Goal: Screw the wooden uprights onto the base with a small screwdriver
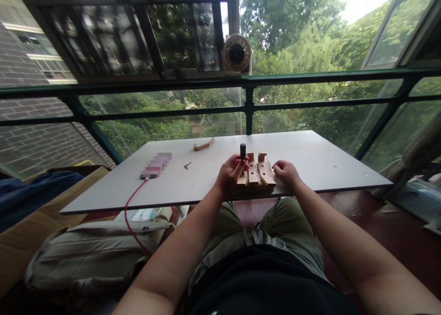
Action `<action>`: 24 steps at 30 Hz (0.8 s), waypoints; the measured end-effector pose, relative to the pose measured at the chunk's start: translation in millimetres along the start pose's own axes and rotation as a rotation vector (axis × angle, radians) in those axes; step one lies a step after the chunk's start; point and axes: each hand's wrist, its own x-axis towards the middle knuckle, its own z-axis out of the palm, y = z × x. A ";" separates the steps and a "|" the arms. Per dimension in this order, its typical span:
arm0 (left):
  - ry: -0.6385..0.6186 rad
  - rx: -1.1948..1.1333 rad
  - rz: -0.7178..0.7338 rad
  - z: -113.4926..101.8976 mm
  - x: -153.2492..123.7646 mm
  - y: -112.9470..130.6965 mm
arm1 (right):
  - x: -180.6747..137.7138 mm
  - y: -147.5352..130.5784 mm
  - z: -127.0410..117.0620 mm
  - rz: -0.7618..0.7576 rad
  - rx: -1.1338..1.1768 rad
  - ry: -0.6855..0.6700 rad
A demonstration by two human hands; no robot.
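Closest in, a black shirt and olive trousers fill the bottom of the view, with both bare forearms reaching forward. Beyond them lies the wide white rectangular table, set against a green-railed glass wall. On the floor to the left slumps a grey fabric backpack. A thin red cable loops from beside it up to a flat phone on the table's left part.

At the near edge, straight ahead, sits a set of pale wooden slats — three notched pieces lying side by side, touching. The left hand is on the left slat, its fingers closed around the lower part of an upright black cylindrical tool handle. The right hand rests against the right slat with its fingers curled; I cannot tell whether they grip it.

Farther back lies a curved pale wooden piece, well apart from the slats. Nearer, between the phone and the left hand — a small dark metal bit.
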 end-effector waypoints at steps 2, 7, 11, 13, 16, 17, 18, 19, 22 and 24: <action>0.000 0.022 0.010 0.5 -0.3 0.5 | 0.3 0.6 0.3 -0.006 -0.001 0.001; -0.017 0.125 0.011 1.9 -1.5 1.6 | -0.2 1.4 0.2 -0.015 -0.003 0.001; -0.021 0.131 0.003 2.0 -1.7 1.8 | -0.6 1.0 -0.2 -0.014 -0.005 0.001; -0.005 0.103 -0.002 1.9 -1.4 1.5 | -0.4 0.8 -0.2 -0.013 -0.003 0.002; 0.025 0.052 -0.012 1.5 -0.7 1.1 | 0.1 0.8 0.0 -0.006 0.004 0.001; 0.036 0.036 -0.014 1.2 -0.4 1.0 | 0.3 1.0 0.1 -0.005 0.007 0.001; 0.046 0.022 -0.016 0.9 -0.1 0.9 | 0.5 1.2 0.1 -0.006 0.008 0.002; 0.053 0.008 -0.018 0.6 0.2 0.7 | 0.7 1.5 0.2 -0.008 0.008 0.003; 0.070 -0.035 -0.030 -0.3 1.2 0.7 | 1.0 2.3 0.3 -0.011 0.005 0.006; 0.076 -0.069 -0.048 -0.7 1.8 1.2 | 0.9 2.7 0.3 -0.010 0.005 0.005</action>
